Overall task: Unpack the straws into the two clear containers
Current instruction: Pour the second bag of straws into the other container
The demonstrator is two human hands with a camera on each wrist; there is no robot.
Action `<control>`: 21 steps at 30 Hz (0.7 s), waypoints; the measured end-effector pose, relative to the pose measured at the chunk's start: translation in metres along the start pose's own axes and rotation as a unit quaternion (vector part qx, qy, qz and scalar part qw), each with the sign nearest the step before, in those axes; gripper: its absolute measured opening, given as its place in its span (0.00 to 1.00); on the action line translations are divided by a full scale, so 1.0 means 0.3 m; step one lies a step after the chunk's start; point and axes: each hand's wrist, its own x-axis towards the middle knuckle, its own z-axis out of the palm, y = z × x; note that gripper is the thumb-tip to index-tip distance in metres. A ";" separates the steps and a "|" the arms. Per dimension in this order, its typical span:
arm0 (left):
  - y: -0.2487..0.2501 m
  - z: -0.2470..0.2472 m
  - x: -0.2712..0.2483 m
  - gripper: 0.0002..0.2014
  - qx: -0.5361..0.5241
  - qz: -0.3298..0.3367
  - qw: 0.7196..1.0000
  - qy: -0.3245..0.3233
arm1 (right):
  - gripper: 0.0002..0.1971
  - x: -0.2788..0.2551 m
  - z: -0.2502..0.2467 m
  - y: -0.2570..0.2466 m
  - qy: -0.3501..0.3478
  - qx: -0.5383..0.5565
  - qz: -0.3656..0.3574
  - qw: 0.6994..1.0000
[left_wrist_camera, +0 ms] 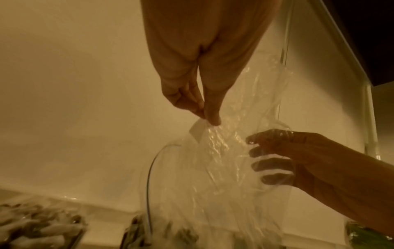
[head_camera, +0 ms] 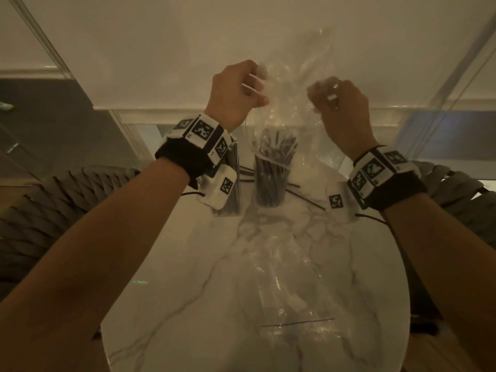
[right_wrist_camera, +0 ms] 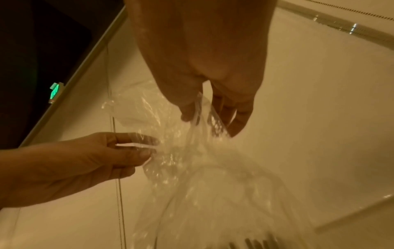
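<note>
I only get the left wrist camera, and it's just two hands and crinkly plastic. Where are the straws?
Observer: In the head view, a clear container packed with dark straws stands on the marble table. It is right below the bag that the left hand and right hand pinch.
Operator: Is there another cup?
Observer: Yes, a second container stands beside it, half hidden behind the left wrist camera. It holds straws too.
Operator: Are any lying loose?
Observer: A few loose straws lie on the table by the containers, and a single straw lies nearer the person.
</note>
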 end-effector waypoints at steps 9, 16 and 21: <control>0.158 -0.189 -0.163 0.09 0.017 0.131 0.986 0.097 | 0.21 -0.126 -0.090 -0.185 0.017 0.214 -0.088 0.973; -0.208 -0.267 -0.614 0.10 0.148 -0.175 0.972 -0.059 | 0.11 -0.485 0.068 -0.087 -0.425 -0.003 -0.059 0.903; -0.485 -0.242 -0.898 0.10 0.200 -0.390 0.891 -0.124 | 0.08 -0.614 0.049 0.037 -0.492 -0.019 0.020 0.870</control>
